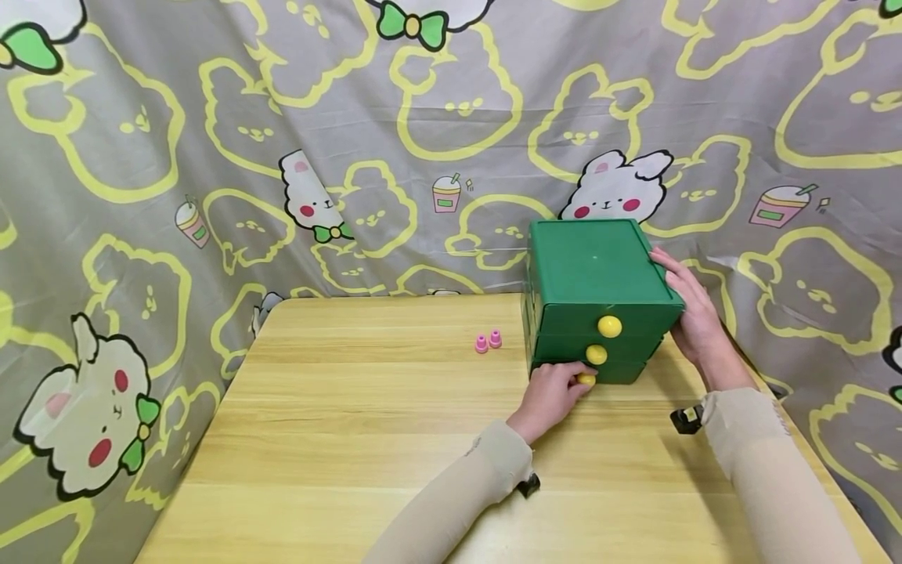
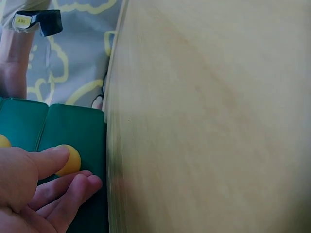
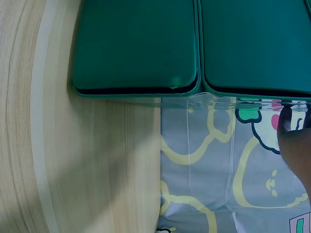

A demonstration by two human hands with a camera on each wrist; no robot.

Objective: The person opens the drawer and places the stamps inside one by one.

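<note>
A green three-drawer cabinet [image 1: 595, 262] with round yellow knobs stands at the right rear of the table. My left hand [image 1: 553, 398] pinches the lowest drawer's yellow knob [image 2: 71, 161], thumb on one side and fingers on the other. All drawers look closed. Against the cabinet's right side, my right hand [image 1: 696, 313] rests with its fingers extended along the top edge. The right wrist view catches only part of this hand at its right edge, beside the green drawer fronts [image 3: 138, 46]. The middle knob [image 1: 596, 355] and top knob [image 1: 609, 327] are untouched.
Two small pink cone-shaped pieces, one [image 1: 481, 344] beside the other [image 1: 496, 338], stand left of the cabinet on the wooden table [image 1: 338, 415]. A patterned grey curtain [image 1: 395, 125] hangs behind and along both sides.
</note>
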